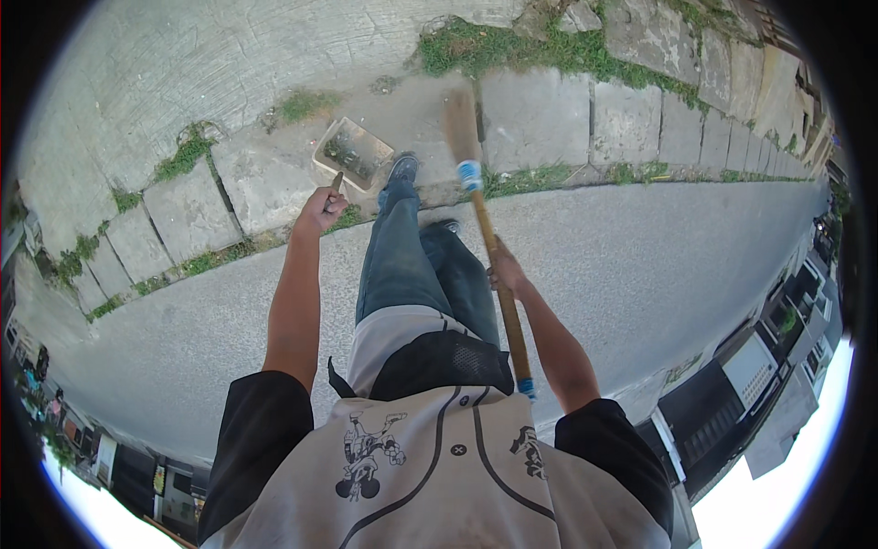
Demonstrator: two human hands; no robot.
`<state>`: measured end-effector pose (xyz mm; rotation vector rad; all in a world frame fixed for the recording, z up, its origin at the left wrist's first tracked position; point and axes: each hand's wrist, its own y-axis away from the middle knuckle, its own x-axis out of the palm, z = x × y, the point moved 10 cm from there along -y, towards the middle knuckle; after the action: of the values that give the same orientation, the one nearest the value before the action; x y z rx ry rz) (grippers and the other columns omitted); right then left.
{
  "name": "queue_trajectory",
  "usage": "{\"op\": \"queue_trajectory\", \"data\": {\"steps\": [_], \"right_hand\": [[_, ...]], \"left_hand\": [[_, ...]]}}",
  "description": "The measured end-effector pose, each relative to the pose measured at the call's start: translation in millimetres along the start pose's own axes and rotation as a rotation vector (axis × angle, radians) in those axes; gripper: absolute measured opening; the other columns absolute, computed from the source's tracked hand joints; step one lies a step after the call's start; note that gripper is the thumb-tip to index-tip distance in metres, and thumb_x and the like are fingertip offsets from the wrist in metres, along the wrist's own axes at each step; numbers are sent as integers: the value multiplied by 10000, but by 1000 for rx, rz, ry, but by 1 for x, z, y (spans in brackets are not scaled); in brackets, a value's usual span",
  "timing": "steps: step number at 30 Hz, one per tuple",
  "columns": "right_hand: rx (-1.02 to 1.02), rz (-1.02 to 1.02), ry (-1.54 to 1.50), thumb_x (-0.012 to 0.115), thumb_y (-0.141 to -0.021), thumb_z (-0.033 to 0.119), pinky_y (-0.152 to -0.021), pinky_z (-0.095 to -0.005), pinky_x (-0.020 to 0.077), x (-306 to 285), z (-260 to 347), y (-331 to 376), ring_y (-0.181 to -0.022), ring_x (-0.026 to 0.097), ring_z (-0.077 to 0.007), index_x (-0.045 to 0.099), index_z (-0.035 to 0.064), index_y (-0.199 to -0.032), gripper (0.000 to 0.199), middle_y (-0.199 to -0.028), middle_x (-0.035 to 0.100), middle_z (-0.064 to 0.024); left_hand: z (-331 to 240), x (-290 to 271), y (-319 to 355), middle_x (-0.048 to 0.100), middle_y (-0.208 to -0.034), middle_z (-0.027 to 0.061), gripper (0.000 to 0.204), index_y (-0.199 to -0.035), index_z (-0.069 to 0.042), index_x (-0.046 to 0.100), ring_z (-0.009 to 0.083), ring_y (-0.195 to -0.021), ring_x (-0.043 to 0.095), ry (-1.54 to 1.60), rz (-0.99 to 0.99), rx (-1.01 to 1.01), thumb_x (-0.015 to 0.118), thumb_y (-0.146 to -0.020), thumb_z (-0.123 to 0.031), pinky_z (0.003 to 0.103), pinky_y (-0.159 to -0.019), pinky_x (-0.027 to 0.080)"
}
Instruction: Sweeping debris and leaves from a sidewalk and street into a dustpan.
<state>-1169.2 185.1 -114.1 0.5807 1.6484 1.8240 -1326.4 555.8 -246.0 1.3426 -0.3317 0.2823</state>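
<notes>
My left hand is closed round the short handle of a pale dustpan. Some dark and green debris lies inside the pan, which rests on or just over the paving slabs beside my foot; I cannot tell which. In my right hand is a long-handled broom, gripped about midway along its wooden stick. Blue and white binding wraps the neck of the broom, and its brown bristles, slightly blurred, reach onto the slabs to the right of the pan.
A row of concrete slabs with gaps between them runs along the road. Grass tufts grow at the slab edges. One shoe is by the pan. Houses stand at the far right rim.
</notes>
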Motion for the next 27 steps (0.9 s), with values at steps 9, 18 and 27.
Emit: {"op": "queue_trajectory", "data": {"steps": [9,18,27], "right_hand": [[88,363,124,386,-974,323,-456,-279,461,47,9,95,-481,479,-124,194,296,-1494,554,-660,469,-43],[-262,-7,328,371,-962,270,-463,-339,501,13,125,-5,-481,553,-177,230,166,-1481,548,-616,531,-80],[-4,314,473,376,-976,330,-432,-287,462,38,63,82,-478,485,-118,212,214,-1490,552,-622,452,-26]], "left_hand": [[-12,-10,3,367,-649,87,132,-739,-1,322,126,-445,327,53,-79,12,420,-823,26,220,-339,275],[-4,-1,13,365,-635,54,78,-770,15,354,113,-435,317,40,-54,-2,392,-837,25,213,-343,278],[-12,-30,15,370,-637,47,57,-829,53,372,101,-422,337,-20,-63,28,400,-856,10,202,-343,277]]}}
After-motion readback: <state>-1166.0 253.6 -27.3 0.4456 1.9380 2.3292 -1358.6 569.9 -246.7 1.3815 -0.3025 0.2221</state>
